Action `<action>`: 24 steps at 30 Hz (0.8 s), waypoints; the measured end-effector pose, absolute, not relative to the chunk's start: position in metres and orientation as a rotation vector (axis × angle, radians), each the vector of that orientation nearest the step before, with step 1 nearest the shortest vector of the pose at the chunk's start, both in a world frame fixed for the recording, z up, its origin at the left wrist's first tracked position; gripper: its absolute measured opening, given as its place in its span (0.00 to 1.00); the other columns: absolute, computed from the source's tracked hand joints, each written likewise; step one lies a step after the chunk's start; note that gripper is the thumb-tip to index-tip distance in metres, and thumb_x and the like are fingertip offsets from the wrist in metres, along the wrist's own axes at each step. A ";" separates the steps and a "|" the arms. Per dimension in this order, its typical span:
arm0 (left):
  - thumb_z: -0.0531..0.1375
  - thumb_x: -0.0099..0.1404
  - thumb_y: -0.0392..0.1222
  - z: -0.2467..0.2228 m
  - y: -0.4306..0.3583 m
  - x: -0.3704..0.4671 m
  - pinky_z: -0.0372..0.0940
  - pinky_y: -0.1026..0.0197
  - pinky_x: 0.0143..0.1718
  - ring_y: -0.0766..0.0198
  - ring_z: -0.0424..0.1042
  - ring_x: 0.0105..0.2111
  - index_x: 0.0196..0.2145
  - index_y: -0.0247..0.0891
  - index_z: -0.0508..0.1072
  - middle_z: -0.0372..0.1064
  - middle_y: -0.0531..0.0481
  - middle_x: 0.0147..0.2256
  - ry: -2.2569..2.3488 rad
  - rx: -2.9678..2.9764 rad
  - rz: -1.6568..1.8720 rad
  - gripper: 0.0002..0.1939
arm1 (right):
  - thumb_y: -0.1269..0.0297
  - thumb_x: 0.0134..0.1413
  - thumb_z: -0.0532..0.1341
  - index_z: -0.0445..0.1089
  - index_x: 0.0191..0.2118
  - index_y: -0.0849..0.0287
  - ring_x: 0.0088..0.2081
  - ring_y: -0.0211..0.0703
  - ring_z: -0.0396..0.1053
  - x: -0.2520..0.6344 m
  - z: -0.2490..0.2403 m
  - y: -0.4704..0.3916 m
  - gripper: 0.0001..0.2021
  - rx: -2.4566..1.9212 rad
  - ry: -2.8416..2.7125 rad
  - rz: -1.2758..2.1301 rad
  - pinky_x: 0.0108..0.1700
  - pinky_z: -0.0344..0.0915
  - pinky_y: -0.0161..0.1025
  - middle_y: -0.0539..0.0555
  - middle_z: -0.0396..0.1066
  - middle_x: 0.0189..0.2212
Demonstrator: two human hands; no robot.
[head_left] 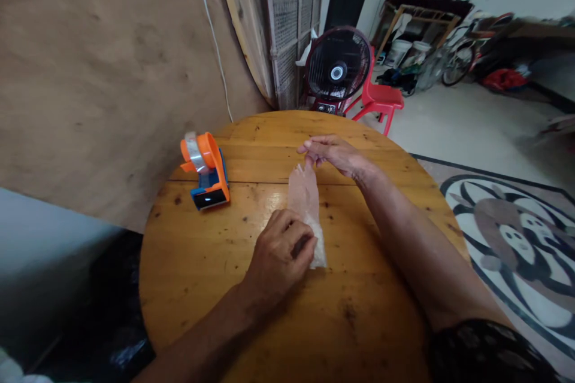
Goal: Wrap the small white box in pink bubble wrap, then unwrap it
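On the round wooden table [251, 221] lies a narrow strip of pale, pinkish translucent wrap [303, 191], with a whiter crinkled lower end. My left hand [285, 245] is over the lower left part of the strip, its fingers curled and the thumb and fingertips pressed together at the wrap. My right hand [332, 154] is at the strip's far end, fingers loosely bent, with fingertips touching or just above its top edge. Whether they pinch the wrap is too small to tell. An orange and blue tape dispenser [218, 176] with a tape roll stands left of the strip.
Beyond the table's far edge are a dark round fan [336, 69] and a red plastic chair [381, 96]. A wooden board [112, 72] rises at the left. A patterned floor mat [516, 239] lies at the right.
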State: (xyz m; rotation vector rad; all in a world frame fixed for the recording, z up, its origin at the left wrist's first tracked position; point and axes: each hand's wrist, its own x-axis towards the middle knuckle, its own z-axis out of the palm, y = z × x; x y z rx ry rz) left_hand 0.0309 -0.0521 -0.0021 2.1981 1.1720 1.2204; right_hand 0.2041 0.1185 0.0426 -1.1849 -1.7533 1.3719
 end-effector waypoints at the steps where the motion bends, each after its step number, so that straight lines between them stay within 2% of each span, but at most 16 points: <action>1: 0.58 0.63 0.31 -0.001 -0.052 0.031 0.64 0.60 0.37 0.62 0.66 0.36 0.30 0.37 0.71 0.65 0.49 0.32 1.176 2.193 1.217 0.05 | 0.55 0.55 0.62 0.73 0.33 0.61 0.22 0.33 0.65 0.207 0.044 0.117 0.12 -1.130 -1.779 1.427 0.25 0.59 0.32 0.50 0.71 0.22; 7: 0.58 0.62 0.30 0.002 -0.053 0.032 0.65 0.61 0.37 0.63 0.67 0.36 0.29 0.36 0.71 0.65 0.48 0.35 1.207 2.166 1.220 0.05 | 0.57 0.53 0.63 0.69 0.29 0.61 0.17 0.29 0.59 0.223 0.059 0.107 0.11 -1.090 -2.174 1.597 0.21 0.53 0.31 0.46 0.68 0.19; 12: 0.58 0.61 0.30 0.002 -0.053 0.033 0.66 0.61 0.38 0.63 0.68 0.38 0.29 0.36 0.73 0.65 0.46 0.38 1.240 2.161 1.217 0.05 | 0.60 0.55 0.61 0.67 0.22 0.61 0.18 0.28 0.52 0.224 0.064 0.107 0.14 -1.125 -2.481 1.404 0.23 0.47 0.31 0.43 0.58 0.15; 15: 0.59 0.61 0.31 0.001 -0.053 0.033 0.66 0.58 0.42 0.60 0.67 0.43 0.30 0.37 0.74 0.64 0.44 0.44 1.289 2.165 1.201 0.05 | 0.61 0.55 0.60 0.65 0.20 0.61 0.19 0.29 0.53 0.220 0.066 0.105 0.15 -1.229 -2.591 1.226 0.24 0.46 0.33 0.44 0.57 0.15; 18: 0.60 0.61 0.32 -0.001 -0.053 0.032 0.66 0.54 0.46 0.56 0.65 0.49 0.30 0.39 0.75 0.62 0.43 0.51 1.332 2.167 1.180 0.05 | 0.63 0.48 0.65 0.68 0.28 0.60 0.23 0.32 0.58 0.217 0.065 0.104 0.07 -1.370 -2.599 0.973 0.25 0.50 0.33 0.46 0.64 0.21; 19: 0.60 0.61 0.33 -0.001 -0.053 0.031 0.65 0.53 0.48 0.55 0.64 0.51 0.29 0.39 0.75 0.61 0.43 0.53 1.338 2.166 1.171 0.05 | 0.63 0.45 0.67 0.69 0.32 0.60 0.24 0.33 0.60 0.216 0.063 0.105 0.09 -1.412 -2.589 0.883 0.26 0.51 0.33 0.46 0.66 0.24; 21: 0.60 0.61 0.33 -0.002 -0.053 0.031 0.64 0.51 0.50 0.53 0.62 0.55 0.29 0.39 0.75 0.59 0.43 0.56 1.339 2.152 1.151 0.05 | 0.60 0.42 0.69 0.69 0.43 0.59 0.27 0.35 0.63 0.215 0.058 0.106 0.20 -1.460 -2.572 0.768 0.28 0.54 0.33 0.49 0.70 0.30; 24: 0.59 0.61 0.34 -0.003 -0.051 0.031 0.63 0.49 0.54 0.52 0.58 0.60 0.30 0.39 0.74 0.57 0.42 0.59 1.311 2.119 1.109 0.05 | 0.57 0.43 0.68 0.63 0.56 0.56 0.33 0.38 0.67 0.213 0.048 0.109 0.32 -1.466 -2.558 0.785 0.33 0.58 0.34 0.52 0.72 0.40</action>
